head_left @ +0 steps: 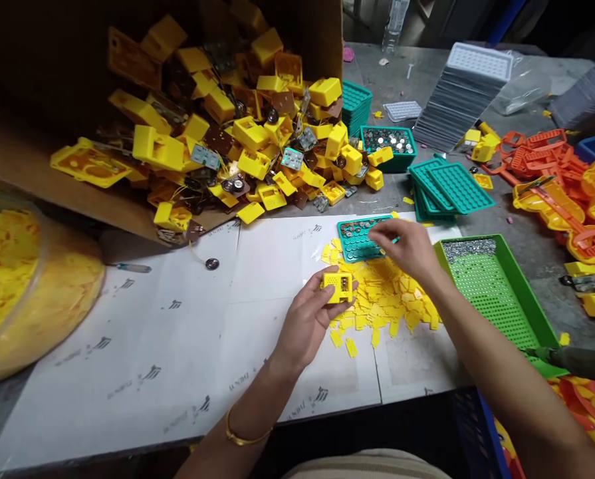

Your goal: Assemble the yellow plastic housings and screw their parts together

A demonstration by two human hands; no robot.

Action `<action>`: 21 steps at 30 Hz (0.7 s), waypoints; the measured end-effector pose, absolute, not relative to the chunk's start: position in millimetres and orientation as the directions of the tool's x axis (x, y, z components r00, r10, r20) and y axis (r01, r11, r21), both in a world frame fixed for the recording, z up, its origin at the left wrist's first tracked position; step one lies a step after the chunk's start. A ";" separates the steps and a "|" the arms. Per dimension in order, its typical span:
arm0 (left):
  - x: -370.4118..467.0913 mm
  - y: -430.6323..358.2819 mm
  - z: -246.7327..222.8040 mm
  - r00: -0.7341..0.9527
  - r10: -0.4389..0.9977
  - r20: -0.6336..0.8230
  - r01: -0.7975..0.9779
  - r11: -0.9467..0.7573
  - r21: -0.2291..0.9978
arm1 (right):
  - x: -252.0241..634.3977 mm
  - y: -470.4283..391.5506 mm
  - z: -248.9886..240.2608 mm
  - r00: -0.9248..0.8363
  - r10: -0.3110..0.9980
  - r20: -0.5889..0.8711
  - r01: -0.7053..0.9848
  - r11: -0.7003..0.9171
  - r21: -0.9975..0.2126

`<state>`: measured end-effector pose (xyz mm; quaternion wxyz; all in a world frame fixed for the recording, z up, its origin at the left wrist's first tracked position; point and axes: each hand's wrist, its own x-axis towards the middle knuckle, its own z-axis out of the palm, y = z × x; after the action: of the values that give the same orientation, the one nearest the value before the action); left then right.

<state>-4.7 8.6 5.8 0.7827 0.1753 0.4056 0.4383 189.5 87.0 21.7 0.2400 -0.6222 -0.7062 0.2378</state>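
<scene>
My left hand point(311, 309) grips a small yellow plastic case point(338, 288), its face with small holes and an uncovered compartment turned up. Metal parts show inside the compartment. Fingertips pinched together, my right hand point(401, 245) hovers at the right side of a teal tray point(361, 251). Whatever the pinch holds, if anything, is hidden. Round button cells point(364, 228) sit in the tray's far rows. Below the tray and beside both hands spreads a pile of flat yellow covers point(381, 293).
A cardboard box point(322, 40) spills yellow cases with wired parts at the back left. On the left stands a tub point(72, 286) of yellow pieces. To the right are a green basket point(514, 293), teal trays point(459, 187), stacked grey trays point(464, 93) and orange parts point(541, 156).
</scene>
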 end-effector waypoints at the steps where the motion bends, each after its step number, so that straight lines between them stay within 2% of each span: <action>1: -4.8 9.0 5.3 0.276 0.824 -0.495 -0.558 0.556 0.616 | 194.7 95.9 17.3 -0.062 0.995 0.077 0.859 0.092 -0.504; 3: -5.1 9.8 4.6 0.247 0.818 -0.519 -0.578 0.554 0.599 | 201.2 110.6 8.0 -0.054 0.997 0.060 0.943 0.070 -0.324; 4: -5.4 10.2 4.3 0.238 0.815 -0.529 -0.585 0.555 0.592 | 202.4 115.7 4.3 -0.072 0.997 0.030 0.955 0.077 -0.286; 9: -7.8 12.2 3.2 0.221 0.798 -0.561 -0.581 0.569 0.581 | 199.6 116.6 3.5 -0.140 0.990 -0.013 0.954 0.131 -0.270; 11: -8.6 12.6 2.9 0.207 0.794 -0.571 -0.557 0.575 0.598 | 196.6 105.3 9.5 -0.139 0.990 0.005 0.928 0.132 -0.348; 13: -8.4 12.4 2.6 0.188 0.795 -0.576 -0.528 0.577 0.623 | 190.8 87.0 15.5 -0.103 0.995 0.013 0.829 0.093 -0.551; 15: -7.1 11.8 2.2 0.172 0.798 -0.578 -0.506 0.575 0.643 | 181.3 63.9 19.7 -0.072 0.997 0.000 0.641 0.046 -0.766; 16: -6.2 11.4 1.9 0.169 0.800 -0.575 -0.502 0.572 0.649 | 175.5 51.9 20.8 -0.081 0.997 0.003 0.557 0.048 -0.829; 18: -3.9 10.5 1.1 0.183 0.809 -0.559 -0.516 0.563 0.645 | 163.5 30.8 21.1 -0.137 0.990 0.042 0.490 0.105 -0.866; 21: -1.2 9.3 0.1 0.245 0.826 -0.508 -0.570 0.546 0.613 | 149.9 12.6 17.3 -0.209 0.969 0.131 0.608 0.234 -0.758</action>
<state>-1.2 9.3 0.1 0.7740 0.1530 0.4173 0.4510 149.9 12.6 17.3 0.3109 -0.5467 -0.7213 0.2900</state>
